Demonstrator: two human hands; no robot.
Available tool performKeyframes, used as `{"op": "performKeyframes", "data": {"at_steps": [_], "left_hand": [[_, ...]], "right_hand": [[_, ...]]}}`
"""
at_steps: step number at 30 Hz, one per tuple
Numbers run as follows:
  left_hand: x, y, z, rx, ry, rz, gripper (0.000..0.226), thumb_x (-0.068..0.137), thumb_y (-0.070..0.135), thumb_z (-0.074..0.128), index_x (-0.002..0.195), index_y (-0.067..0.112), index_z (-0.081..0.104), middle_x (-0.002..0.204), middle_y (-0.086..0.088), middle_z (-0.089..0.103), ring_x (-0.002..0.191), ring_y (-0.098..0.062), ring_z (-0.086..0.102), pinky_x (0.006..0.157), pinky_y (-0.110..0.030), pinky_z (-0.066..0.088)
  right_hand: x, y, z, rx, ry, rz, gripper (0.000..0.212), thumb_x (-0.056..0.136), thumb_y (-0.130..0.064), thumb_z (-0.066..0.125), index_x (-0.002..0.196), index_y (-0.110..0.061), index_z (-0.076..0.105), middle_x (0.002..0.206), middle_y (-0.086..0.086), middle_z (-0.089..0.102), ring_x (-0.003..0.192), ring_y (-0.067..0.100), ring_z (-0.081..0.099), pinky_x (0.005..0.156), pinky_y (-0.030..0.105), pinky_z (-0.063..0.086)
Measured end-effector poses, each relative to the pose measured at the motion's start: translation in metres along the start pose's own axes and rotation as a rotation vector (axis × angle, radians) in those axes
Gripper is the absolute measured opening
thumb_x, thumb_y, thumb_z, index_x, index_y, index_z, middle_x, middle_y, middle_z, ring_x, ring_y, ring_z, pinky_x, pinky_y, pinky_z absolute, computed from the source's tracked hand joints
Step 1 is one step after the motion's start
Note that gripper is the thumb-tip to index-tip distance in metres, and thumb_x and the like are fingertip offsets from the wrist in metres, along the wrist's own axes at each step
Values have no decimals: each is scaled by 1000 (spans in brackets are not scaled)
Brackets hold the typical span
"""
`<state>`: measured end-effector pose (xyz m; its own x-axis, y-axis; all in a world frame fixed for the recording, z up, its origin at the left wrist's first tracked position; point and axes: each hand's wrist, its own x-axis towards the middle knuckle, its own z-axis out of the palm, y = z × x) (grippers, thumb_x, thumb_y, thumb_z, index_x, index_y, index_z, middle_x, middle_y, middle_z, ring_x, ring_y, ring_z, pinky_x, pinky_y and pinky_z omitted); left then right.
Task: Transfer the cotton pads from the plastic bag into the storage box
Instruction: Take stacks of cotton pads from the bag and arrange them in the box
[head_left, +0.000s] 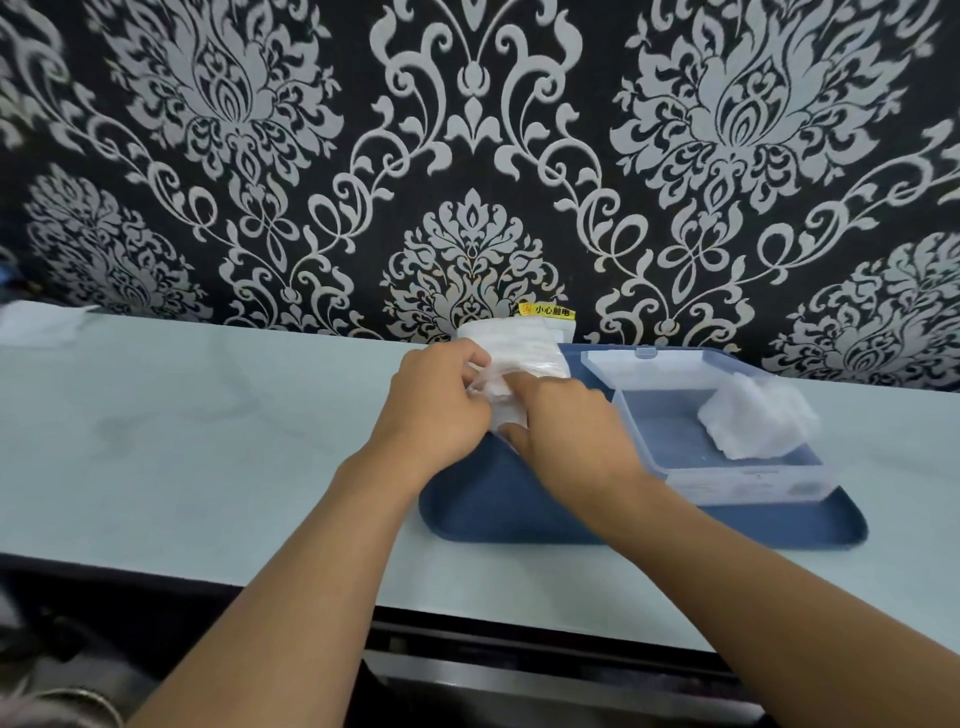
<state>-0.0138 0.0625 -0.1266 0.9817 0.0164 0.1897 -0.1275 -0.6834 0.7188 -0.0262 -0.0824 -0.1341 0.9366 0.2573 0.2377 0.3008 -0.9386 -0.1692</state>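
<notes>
A clear plastic bag (522, 348) holding white cotton pads stands on the left part of a blue tray (519, 509). My left hand (436, 400) grips the bag's left side near its mouth. My right hand (566, 421) holds the bag's lower right side, with the fingers curled into the plastic. To the right sits a transparent storage box (748, 480), its lid (649, 364) tipped back open. A loose heap of white cotton pads (758, 421) lies in the box's far right corner.
The tray rests on a pale blue tabletop (208, 426) against a black-and-silver patterned wall. A yellow warning label (548, 310) sticks out behind the bag. Something white (36, 327) lies at the table's far left. The table's front edge runs just below my forearms.
</notes>
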Motion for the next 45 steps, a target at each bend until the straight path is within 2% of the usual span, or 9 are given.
{"op": "performKeyframes", "data": {"at_steps": [13, 18, 23, 25, 27, 30, 35, 41, 45], "left_hand": [[-8, -1, -5, 41, -35, -4, 42, 80, 10, 61, 118, 27, 66, 107, 8, 71, 88, -17, 66, 84, -35, 55], [-8, -1, -6, 116, -26, -3, 45, 80, 0, 57, 116, 25, 67, 108, 5, 70, 91, -23, 66, 84, -38, 55], [-9, -6, -22, 77, -53, -11, 39, 79, 11, 70, 112, 31, 67, 103, 12, 65, 88, -15, 63, 73, -26, 44], [-15, 9, -31, -94, 36, -53, 41, 77, 15, 70, 116, 29, 66, 108, 9, 61, 89, -8, 58, 74, -24, 44], [-24, 36, -34, -585, 66, -130, 40, 73, 25, 62, 112, 20, 70, 105, 3, 64, 89, -7, 61, 76, -23, 52], [-33, 68, -16, -1031, -216, -345, 57, 79, 52, 62, 117, 10, 70, 108, -10, 68, 95, -25, 67, 80, -38, 58], [-38, 94, 16, -1231, -664, -390, 60, 82, 52, 64, 126, 12, 68, 121, -24, 69, 104, -41, 67, 99, -54, 53], [-36, 116, 45, -1321, -758, -405, 50, 87, 37, 64, 129, 11, 63, 125, -19, 68, 103, -33, 70, 91, -44, 59], [-33, 119, 58, -1362, -757, -398, 49, 94, 40, 58, 131, 7, 60, 127, -21, 68, 114, -29, 67, 95, -44, 57]], "right_hand": [[3, 4, 9, 79, 67, 35, 36, 84, -44, 68, 117, -32, 61, 102, 1, 70, 91, 30, 67, 71, 35, 54], [-1, -2, -4, 111, 68, -2, 14, 83, -43, 67, 87, -30, 65, 82, -1, 58, 80, 29, 61, 60, 31, 39], [-15, 14, -46, 813, 209, 23, 14, 80, -21, 80, 93, -23, 75, 90, -8, 57, 79, -1, 56, 70, 12, 40], [-19, 36, -59, 1205, 11, 69, 16, 89, -11, 72, 104, -17, 73, 99, -4, 70, 88, 3, 65, 79, 18, 48], [-23, 59, -63, 1377, -207, 61, 24, 93, -8, 65, 116, -12, 68, 107, 3, 74, 96, 14, 68, 84, 29, 55], [-25, 78, -69, 1463, -328, 0, 27, 92, -11, 58, 116, -11, 68, 112, 8, 72, 102, 19, 66, 90, 34, 53], [-30, 89, -77, 1500, -299, -23, 26, 88, -8, 53, 111, -3, 65, 99, 18, 62, 91, 30, 54, 82, 43, 40], [-47, 116, -85, 1331, -206, 12, 39, 85, -9, 55, 123, -8, 63, 99, 2, 69, 93, 13, 65, 79, 26, 51], [-59, 129, -90, 1045, 2, -8, 69, 77, -14, 75, 141, -23, 51, 131, -1, 62, 128, 12, 55, 105, 40, 48]]}}
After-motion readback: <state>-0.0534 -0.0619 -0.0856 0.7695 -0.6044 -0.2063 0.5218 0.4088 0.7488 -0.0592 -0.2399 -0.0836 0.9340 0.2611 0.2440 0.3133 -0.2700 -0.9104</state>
